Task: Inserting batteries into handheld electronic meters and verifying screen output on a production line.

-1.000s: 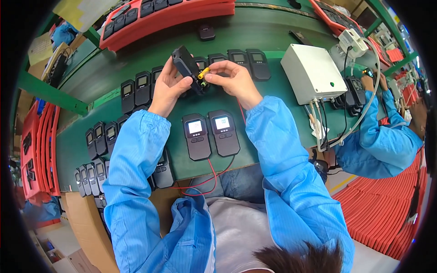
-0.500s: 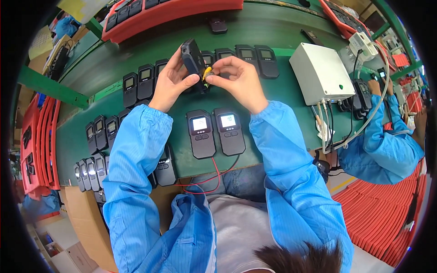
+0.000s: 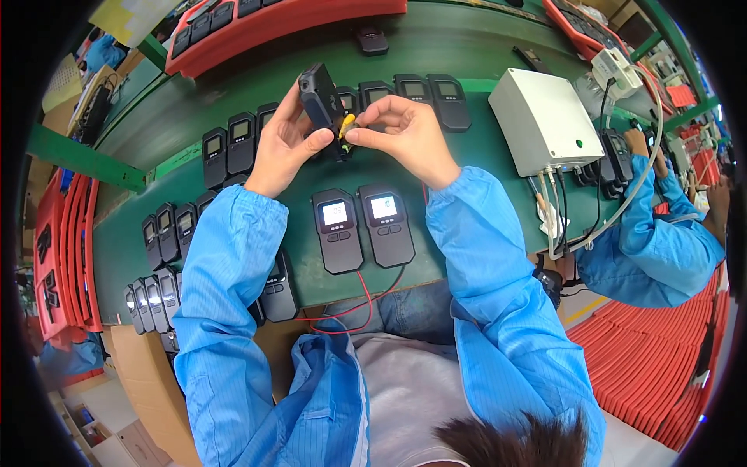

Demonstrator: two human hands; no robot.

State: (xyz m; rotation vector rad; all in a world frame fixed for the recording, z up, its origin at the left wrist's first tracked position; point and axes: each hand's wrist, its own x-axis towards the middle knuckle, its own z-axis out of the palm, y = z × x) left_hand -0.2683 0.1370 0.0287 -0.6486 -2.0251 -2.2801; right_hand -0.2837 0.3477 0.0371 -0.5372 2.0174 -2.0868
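We see a black handheld device (image 3: 320,100), a slim rectangular unit tilted up on edge and held above the green desk (image 3: 467,167), near its far middle. Our left hand (image 3: 284,144) is closed around its lower part, thumb pressed against its side. Our right hand (image 3: 405,132) pinches a small yellow connector (image 3: 346,124) between thumb and forefinger, right at the device's edge; we cannot tell whether it is seated.

Just below the hands, two matching devices with lit screens (image 3: 362,226) lie flat side by side, red wires (image 3: 358,300) running from them over the desk's near edge. More dark devices (image 3: 233,140) stand in a curving row to the left. A red tray (image 3: 296,27) at the far side holds further black units. A white box (image 3: 541,121) with cables sits to the right.
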